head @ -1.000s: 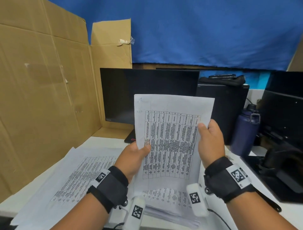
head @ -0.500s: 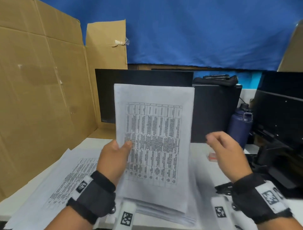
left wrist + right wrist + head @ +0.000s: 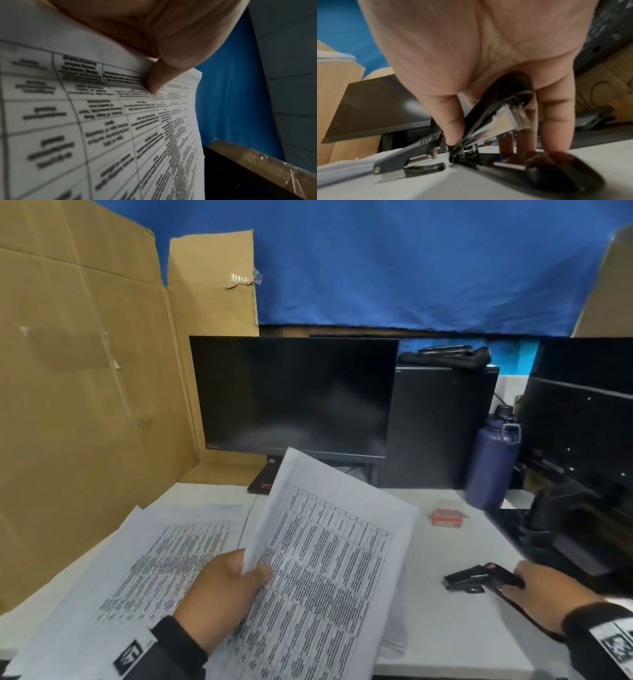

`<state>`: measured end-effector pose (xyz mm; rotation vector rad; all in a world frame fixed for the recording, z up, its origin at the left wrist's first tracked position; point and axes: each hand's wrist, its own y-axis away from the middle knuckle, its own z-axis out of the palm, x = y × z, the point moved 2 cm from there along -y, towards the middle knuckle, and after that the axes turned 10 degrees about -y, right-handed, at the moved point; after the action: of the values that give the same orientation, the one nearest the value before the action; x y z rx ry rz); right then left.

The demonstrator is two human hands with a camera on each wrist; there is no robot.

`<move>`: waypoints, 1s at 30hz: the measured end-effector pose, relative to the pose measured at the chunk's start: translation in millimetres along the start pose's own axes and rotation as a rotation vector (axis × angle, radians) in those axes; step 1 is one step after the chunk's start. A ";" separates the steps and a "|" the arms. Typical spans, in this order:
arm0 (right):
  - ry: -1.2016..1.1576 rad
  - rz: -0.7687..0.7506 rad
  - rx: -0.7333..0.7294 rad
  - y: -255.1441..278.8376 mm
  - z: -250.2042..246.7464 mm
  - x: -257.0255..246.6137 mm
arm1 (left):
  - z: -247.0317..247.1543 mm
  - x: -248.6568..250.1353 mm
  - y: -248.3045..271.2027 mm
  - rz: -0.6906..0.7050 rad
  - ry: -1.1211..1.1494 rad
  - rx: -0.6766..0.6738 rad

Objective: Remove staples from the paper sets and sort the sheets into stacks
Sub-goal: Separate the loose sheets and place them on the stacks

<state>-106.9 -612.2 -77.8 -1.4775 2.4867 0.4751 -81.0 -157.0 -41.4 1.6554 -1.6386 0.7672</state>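
The left hand [image 3: 224,594] is pinching a paper set [image 3: 322,570] by its edge, tilted above the desk [image 3: 455,628]. The right hand [image 3: 544,594], partly blurred, is closing its fingers around a black stapler [image 3: 479,578] near the desk's right edge.

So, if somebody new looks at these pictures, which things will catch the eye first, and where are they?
First, the printed paper set with its dense table, raised at centre front and pinched at its edge by the left hand. Next, at the right, the right hand grips a black stapler on the white desk. Behind them stands a dark monitor, with a wall of brown cardboard on the left.
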 end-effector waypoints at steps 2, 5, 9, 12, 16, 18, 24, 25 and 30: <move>-0.115 0.002 0.057 4.5 -10.0 -2.9 | 3.7 -1.3 2.2 0.013 -0.025 -0.001; -0.518 -0.078 0.125 18.6 -26.8 -20.6 | 8.8 -0.3 5.0 0.038 -0.059 -0.002; -1.237 -0.242 0.252 50.5 -41.9 -75.3 | 21.4 7.2 14.4 0.123 -0.155 -0.002; -1.588 -0.304 0.350 79.3 -41.5 -113.2 | 30.1 17.5 27.9 0.176 -0.293 -0.001; -1.628 -0.414 0.500 108.3 -40.4 -140.6 | 40.3 27.6 42.8 0.206 -0.419 -0.009; -1.660 -0.445 0.517 116.8 -37.5 -146.6 | 45.2 30.1 48.8 0.216 -0.469 -0.002; -1.688 -0.408 0.538 121.9 -28.4 -151.3 | 53.9 32.6 54.5 0.241 -0.529 -0.002; -1.687 -0.397 0.556 122.4 -27.3 -151.5 | 54.2 32.3 54.3 0.244 -0.528 -0.001; -1.661 -0.368 0.627 120.6 -20.9 -152.9 | 56.7 22.0 49.7 0.255 -0.513 -0.014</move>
<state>-140.6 -442.3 13.4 -0.6332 0.8637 0.4543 -132.7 -214.6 -54.8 1.7487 -2.2361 0.4632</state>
